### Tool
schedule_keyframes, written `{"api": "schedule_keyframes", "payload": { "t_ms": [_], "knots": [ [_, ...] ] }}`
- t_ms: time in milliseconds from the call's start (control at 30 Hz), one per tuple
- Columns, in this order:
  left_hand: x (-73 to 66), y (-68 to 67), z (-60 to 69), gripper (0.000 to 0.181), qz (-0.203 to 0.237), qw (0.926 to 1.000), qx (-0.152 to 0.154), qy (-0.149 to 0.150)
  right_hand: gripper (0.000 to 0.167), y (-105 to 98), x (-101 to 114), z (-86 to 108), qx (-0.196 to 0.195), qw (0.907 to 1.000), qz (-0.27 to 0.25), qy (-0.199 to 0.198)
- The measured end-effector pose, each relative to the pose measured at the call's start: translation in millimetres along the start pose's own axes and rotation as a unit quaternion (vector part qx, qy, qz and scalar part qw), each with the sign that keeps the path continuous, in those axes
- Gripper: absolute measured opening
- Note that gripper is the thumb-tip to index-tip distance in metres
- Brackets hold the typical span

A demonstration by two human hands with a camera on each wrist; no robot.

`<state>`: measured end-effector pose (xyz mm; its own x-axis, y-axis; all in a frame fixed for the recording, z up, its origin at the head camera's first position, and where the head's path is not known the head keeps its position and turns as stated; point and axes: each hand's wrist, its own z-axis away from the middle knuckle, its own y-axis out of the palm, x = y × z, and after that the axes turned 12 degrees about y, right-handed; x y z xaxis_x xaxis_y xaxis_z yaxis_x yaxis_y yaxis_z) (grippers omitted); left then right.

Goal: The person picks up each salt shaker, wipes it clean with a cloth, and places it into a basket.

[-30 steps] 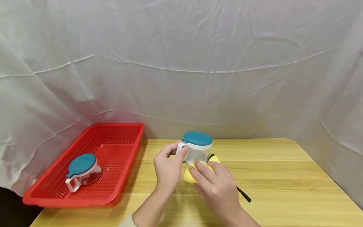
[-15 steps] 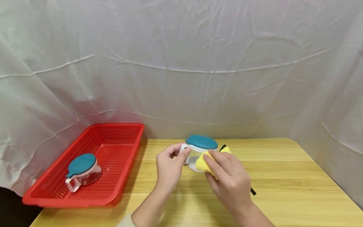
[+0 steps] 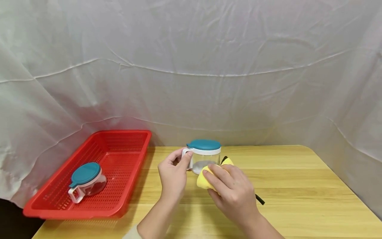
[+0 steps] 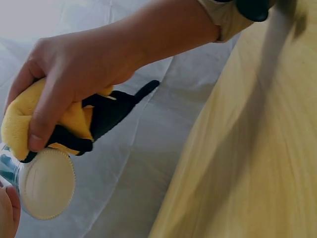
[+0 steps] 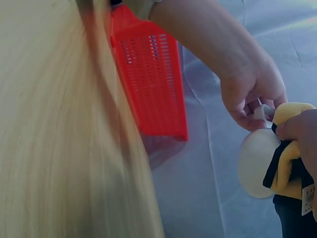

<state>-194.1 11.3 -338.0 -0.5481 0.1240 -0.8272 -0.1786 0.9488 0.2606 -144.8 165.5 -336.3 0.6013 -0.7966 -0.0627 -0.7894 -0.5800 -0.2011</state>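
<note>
My left hand (image 3: 173, 174) grips the white handle of a clear jar (image 3: 205, 158) with a blue-green lid, held up above the table. Bunched in my right hand (image 3: 234, 191) is a yellow cloth (image 3: 204, 181) with dark trim, which covers the lower right of the jar's side. In the left wrist view, the cloth (image 4: 20, 119) touches the jar near its round base (image 4: 49, 183); a dark part of it hangs loose. The right wrist view has the left fingers around the handle (image 5: 262, 113) and a label (image 5: 308, 198) on the cloth.
A red perforated basket (image 3: 120, 207) stands at the left of the wooden table (image 3: 298, 192). Inside it lies a second lidded jar (image 3: 96, 186), tilted, handle toward the near left. Pale sheeting (image 3: 191, 99) hangs behind and at the sides.
The jar and both hands moved right, then came back left. The cloth shifted up across the jar's side, then down to its lower part. The basket has stayed in place.
</note>
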Motion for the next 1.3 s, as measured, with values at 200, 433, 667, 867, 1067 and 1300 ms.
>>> {"api": "schedule_keyframes", "payload": {
  "t_ms": [200,433,667,867,1067,1300],
  "knots": [
    [-2.6,-1.9,-6.9,0.022,0.032,0.9992,-0.004,-0.025,0.023,-1,-2,2.5,0.006,0.9997,-0.020,0.014],
    [-3.7,-3.3,-7.6,0.024,0.041,0.9971,0.046,-0.045,0.023,-6,-9,-3.8,-0.021,0.9985,-0.034,0.036],
    [-3.1,-1.5,-4.9,0.023,0.046,0.9946,0.078,-0.051,0.023,-9,-16,-10.6,-0.065,0.9949,-0.053,0.057],
    [-2.6,-0.9,-6.1,0.024,0.039,0.9954,0.052,-0.070,0.021,-7,-17,-11.6,-0.061,0.9952,-0.069,0.031],
    [-2.6,-3.4,-12.5,0.024,0.056,0.9938,-0.001,-0.097,0.020,-3,-10,-9.7,-0.033,0.9973,-0.066,-0.002],
    [-4.6,-9.5,-18.8,0.024,0.085,0.9910,-0.013,-0.102,0.021,-3,-4,-8.4,-0.013,0.9976,-0.066,-0.017]
  ]
}}
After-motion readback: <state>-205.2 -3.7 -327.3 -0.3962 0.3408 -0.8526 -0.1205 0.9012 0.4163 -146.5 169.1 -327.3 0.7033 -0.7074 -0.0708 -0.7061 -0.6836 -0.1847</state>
